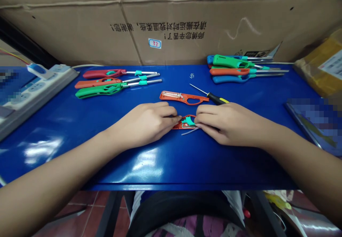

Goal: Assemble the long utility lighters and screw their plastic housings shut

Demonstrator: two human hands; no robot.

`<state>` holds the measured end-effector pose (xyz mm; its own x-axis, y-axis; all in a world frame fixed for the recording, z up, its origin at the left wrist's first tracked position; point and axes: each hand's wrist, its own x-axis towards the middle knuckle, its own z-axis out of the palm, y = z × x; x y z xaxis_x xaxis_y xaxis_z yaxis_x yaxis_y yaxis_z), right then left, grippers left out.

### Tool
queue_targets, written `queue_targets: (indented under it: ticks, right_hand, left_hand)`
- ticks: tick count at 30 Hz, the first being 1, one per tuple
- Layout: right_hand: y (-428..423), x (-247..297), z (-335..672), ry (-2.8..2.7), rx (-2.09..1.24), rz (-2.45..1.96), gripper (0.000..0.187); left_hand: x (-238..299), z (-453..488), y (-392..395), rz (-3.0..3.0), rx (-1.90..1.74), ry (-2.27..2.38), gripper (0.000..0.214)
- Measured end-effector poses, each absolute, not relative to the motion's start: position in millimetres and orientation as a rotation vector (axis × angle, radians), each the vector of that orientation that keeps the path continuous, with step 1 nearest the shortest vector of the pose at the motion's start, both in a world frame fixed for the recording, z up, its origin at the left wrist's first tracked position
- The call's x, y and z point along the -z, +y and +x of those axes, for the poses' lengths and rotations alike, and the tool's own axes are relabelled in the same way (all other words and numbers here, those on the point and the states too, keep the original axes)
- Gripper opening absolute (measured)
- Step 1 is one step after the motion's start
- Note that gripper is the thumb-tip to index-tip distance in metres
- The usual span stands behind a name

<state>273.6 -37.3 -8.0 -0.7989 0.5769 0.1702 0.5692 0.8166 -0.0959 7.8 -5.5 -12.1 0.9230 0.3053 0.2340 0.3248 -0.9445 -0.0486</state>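
Fingers [173, 120] of the left hand [149, 123] are closed on the 9 o'clock end of an orange lighter's nearer half-shell [177, 125], while those of the right hand [231, 123] are closed on its 3 o'clock end; the exact spots under the fingertips are hidden. The shell lies open side up, low over or on a glossy blue table [88, 126], right in front of the wearer. Between the hands a teal trigger [190, 122] shows inside it, and a thin clear tube [189, 132] juts out at 6 o'clock; whether it is attached cannot be told. At 12 o'clock, just beyond, lies the farther half-shell [185, 98], bearing a clear, slender part. A screwdriver [216, 98] sits between 1 and 2 o'clock, with assembled lighters [231, 72] farther out that way and three more lighters [100, 83] at 10 o'clock. The step in hand looks like fitting or adjusting the inner parts. The next move seems to call for a steady left hold and small, careful right fingertip work, keeping the trigger seated and the tube unpinched.
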Motion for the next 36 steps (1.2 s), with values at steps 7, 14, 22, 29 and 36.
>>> queue_targets:
  ticks: [7, 14, 22, 29, 36]
  right_hand:
    - [-37.1, 6.7, 274.3, -2.829, -0.057, -0.909, 0.023]
    - [-36.0, 7.4, 274.8, -2.815, -0.146, -0.898, 0.024]
    - [-36.8, 7.1, 272.2, -2.745, -0.266, -0.98, 0.022]
    - [-30.9, 9.4, 267.0, -2.438, -0.67, -1.21, 0.01]
    - [-29.9, 10.8, 264.6, -2.198, -0.932, -1.397, 0.013]
  left_hand:
    - [11.1, 7.2, -4.5, -2.972, 0.312, -0.459, 0.033]
    - [13.1, 7.7, -3.0, -3.006, 0.323, -0.508, 0.033]
    - [17.4, 5.8, -0.9, -3.131, 0.451, -0.556, 0.026]
    - [13.4, 7.3, -1.2, -3.196, 0.428, -0.546, 0.026]
    - [17.4, 5.3, -1.0, -3.245, 0.579, -0.61, 0.024]
